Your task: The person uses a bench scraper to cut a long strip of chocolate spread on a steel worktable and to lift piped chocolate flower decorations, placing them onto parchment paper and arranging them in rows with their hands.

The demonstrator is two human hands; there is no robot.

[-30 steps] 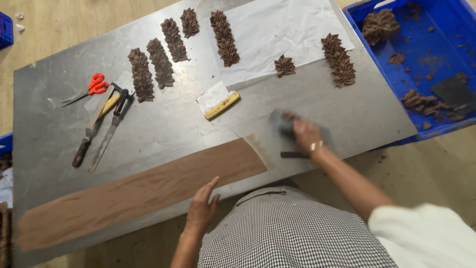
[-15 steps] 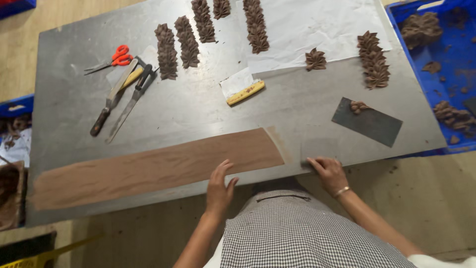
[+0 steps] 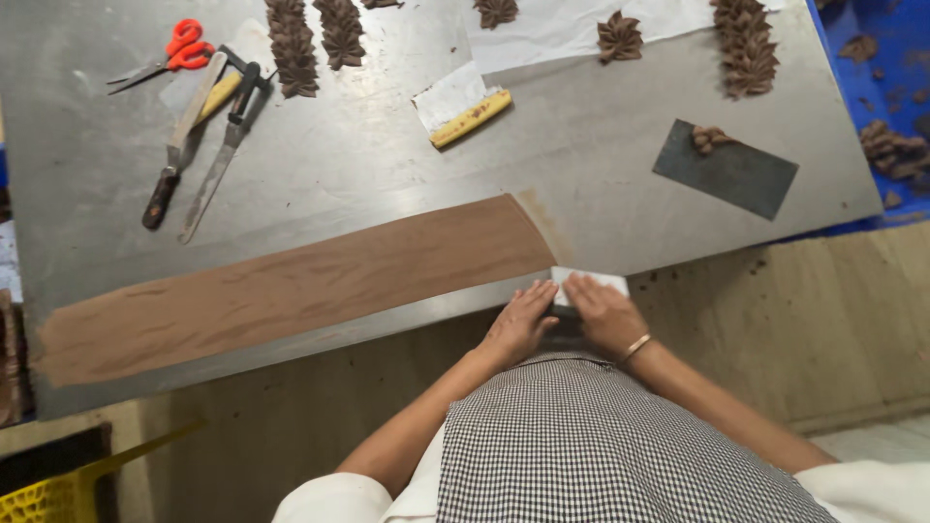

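Both of my hands meet at the near edge of the steel table (image 3: 601,174). My left hand (image 3: 520,323) and my right hand (image 3: 601,312) hold a small white scraper (image 3: 588,281) between them, its pale blade resting on the table edge. Just left of it lies a long brown strip of spread chocolate (image 3: 291,286), running diagonally across the table. A dark rectangular sheet (image 3: 727,171) with a small chocolate piece (image 3: 709,138) on it lies to the right, apart from my hands.
Red-handled scissors (image 3: 174,48), palette knives (image 3: 208,126) and a yellow-edged scraper (image 3: 463,105) lie at the back. Rows of brown leaf-shaped chocolate pieces (image 3: 744,44) sit on white paper (image 3: 572,24). A blue crate (image 3: 886,107) stands at right, a yellow crate (image 3: 58,489) below left.
My right hand left the dark sheet and came back to the near table edge. My left hand moved right to join it. Both now hold the white scraper.
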